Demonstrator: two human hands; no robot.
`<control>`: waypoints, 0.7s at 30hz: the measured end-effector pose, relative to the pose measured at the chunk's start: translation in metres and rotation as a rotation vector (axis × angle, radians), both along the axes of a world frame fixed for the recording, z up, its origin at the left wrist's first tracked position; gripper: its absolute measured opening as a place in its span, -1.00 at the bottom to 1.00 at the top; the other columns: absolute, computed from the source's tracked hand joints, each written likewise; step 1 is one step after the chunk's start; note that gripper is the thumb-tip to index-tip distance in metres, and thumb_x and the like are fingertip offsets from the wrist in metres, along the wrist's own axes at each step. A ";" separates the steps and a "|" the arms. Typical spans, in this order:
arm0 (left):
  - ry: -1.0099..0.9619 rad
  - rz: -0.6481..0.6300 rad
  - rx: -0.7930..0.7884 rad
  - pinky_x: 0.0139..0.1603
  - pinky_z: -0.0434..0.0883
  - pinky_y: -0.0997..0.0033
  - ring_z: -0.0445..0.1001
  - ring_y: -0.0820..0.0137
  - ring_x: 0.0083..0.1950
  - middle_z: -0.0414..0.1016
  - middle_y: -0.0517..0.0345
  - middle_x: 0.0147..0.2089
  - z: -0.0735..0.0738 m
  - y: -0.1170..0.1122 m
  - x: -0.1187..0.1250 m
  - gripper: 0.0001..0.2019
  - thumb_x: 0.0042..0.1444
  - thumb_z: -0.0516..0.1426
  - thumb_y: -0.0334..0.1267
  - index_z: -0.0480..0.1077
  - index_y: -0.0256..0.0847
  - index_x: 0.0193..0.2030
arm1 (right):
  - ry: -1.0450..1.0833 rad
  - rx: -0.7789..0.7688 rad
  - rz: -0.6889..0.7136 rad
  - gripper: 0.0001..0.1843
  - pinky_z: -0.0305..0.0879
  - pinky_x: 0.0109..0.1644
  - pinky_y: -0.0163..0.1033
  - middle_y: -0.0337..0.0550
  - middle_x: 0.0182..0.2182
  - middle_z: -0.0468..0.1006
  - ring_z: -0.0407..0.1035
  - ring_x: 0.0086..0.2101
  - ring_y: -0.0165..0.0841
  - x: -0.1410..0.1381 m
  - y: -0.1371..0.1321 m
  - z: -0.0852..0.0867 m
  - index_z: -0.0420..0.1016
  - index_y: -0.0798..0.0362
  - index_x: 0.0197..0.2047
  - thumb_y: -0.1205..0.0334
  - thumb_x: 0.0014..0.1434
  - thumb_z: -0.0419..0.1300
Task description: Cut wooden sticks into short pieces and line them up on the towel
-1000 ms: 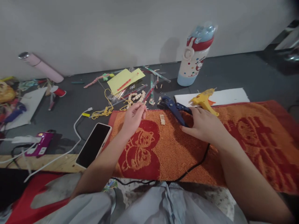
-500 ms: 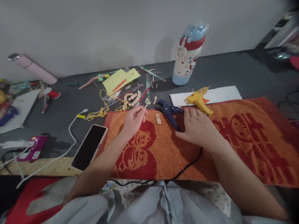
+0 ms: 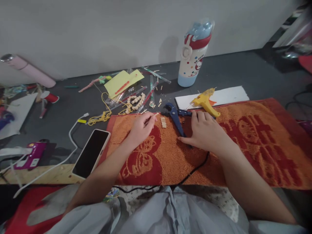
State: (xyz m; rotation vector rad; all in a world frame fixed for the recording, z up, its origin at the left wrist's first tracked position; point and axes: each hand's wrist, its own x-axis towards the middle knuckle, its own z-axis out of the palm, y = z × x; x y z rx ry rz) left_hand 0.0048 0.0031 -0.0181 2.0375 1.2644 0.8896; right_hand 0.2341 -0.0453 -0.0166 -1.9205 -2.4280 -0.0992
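My left hand [image 3: 143, 129] is closed in a pinch on a short wooden stick [image 3: 156, 114], which points toward the jaws of a blue-handled cutter [image 3: 177, 121]. The cutter lies on the orange and red towel [image 3: 175, 162] with its handles apart. Over those handles is my right hand [image 3: 207, 131], its thumb by the near handle and its fingers over the far one. Between my left hand and the cutter lies a row of short cut stick pieces [image 3: 163, 122]. The fingers of my right hand partly hide the far handle.
Behind the towel are a yellow glue gun [image 3: 206, 102] on a white board [image 3: 229, 96], a tall bottle [image 3: 193, 58], a curled string of wooden pieces [image 3: 135, 101], and yellow paper [image 3: 122, 84]. To the left lie a phone [image 3: 91, 153], a white cable [image 3: 73, 126] and a pink flask [image 3: 31, 71].
My left hand has shifted slightly right toward the cutter, and the pinched stick now shows beyond the fingertips. My right hand stays on the handles. The whole view has shifted a little.
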 end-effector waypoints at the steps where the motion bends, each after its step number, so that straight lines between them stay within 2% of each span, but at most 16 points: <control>1: 0.063 -0.006 0.048 -0.53 0.20 0.52 0.24 0.54 -0.58 0.28 0.30 -0.59 0.001 -0.001 0.001 -0.81 0.25 -0.02 -0.27 0.33 -0.18 -0.37 | 0.011 -0.003 0.010 0.08 0.23 -0.03 0.06 0.48 -0.04 0.40 0.28 -0.04 0.18 0.000 0.000 0.000 0.18 0.50 0.18 -0.38 -0.01 0.10; 3: 0.214 -0.027 0.164 -0.49 0.22 0.49 0.29 0.52 -0.53 0.34 0.26 -0.55 0.001 -0.003 0.002 -0.79 0.26 -0.02 -0.27 0.35 -0.20 -0.36 | 0.030 -0.010 0.034 0.08 0.26 -0.04 0.07 0.50 -0.03 0.39 0.28 -0.03 0.19 0.001 0.000 0.002 0.19 0.51 0.18 -0.39 0.00 0.10; 5: 0.358 -0.056 0.295 -0.38 0.28 0.44 0.37 0.46 -0.42 0.44 0.18 -0.45 0.000 -0.006 0.004 -0.78 0.28 -0.03 -0.27 0.37 -0.22 -0.34 | 0.055 0.005 0.053 0.00 0.27 -0.03 0.08 0.50 -0.02 0.39 0.29 -0.02 0.19 0.000 0.001 0.005 0.20 0.51 0.17 -0.30 0.04 0.14; 8: 0.496 -0.088 0.477 -0.21 0.35 0.35 0.45 0.36 -0.25 0.53 0.05 -0.30 -0.004 -0.010 0.006 -0.76 0.30 -0.05 -0.26 0.40 -0.27 -0.25 | 0.149 0.071 0.081 -0.32 0.27 0.01 0.06 0.38 -0.05 0.44 0.32 -0.04 0.12 -0.004 0.004 0.009 0.29 0.40 0.12 -0.03 0.14 0.18; 11: 0.569 -0.099 0.610 -0.18 0.36 0.32 0.46 0.33 -0.24 0.53 0.01 -0.29 -0.006 -0.013 0.007 -0.76 0.30 -0.04 -0.27 0.41 -0.30 -0.22 | 0.333 0.167 0.156 -0.60 0.31 -0.01 0.00 0.16 -0.12 0.50 0.37 -0.09 -0.02 -0.011 0.007 0.011 0.41 0.20 0.04 0.13 0.21 0.14; 15: 0.597 -0.126 0.690 -0.20 0.36 0.34 0.48 0.33 -0.26 0.53 0.02 -0.30 -0.005 -0.017 0.008 -0.78 0.28 -0.02 -0.29 0.42 -0.30 -0.20 | 0.491 0.283 0.339 -0.80 0.35 -0.08 -0.08 0.05 -0.23 0.54 0.40 -0.19 -0.14 -0.022 0.008 0.009 0.49 0.13 -0.14 0.26 0.22 0.12; 21: 0.565 -0.084 0.723 -0.29 0.35 0.39 0.50 0.38 -0.34 0.54 0.09 -0.39 -0.004 -0.025 0.013 -0.79 0.26 0.00 -0.28 0.44 -0.27 -0.24 | 0.551 0.386 0.386 -0.81 0.35 -0.21 -0.15 -0.02 -0.37 0.53 0.40 -0.31 -0.23 -0.028 0.009 0.003 0.51 0.11 -0.31 0.38 0.23 0.07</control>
